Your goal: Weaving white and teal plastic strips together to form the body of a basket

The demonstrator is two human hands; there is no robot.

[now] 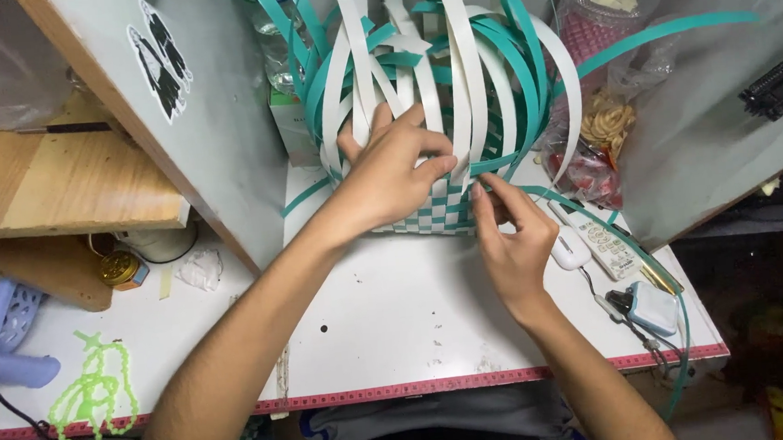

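Your left hand (388, 170) and right hand (508, 239) are bare, forearms unsleeved, no rings or watch; grey shirt (424, 420) below.
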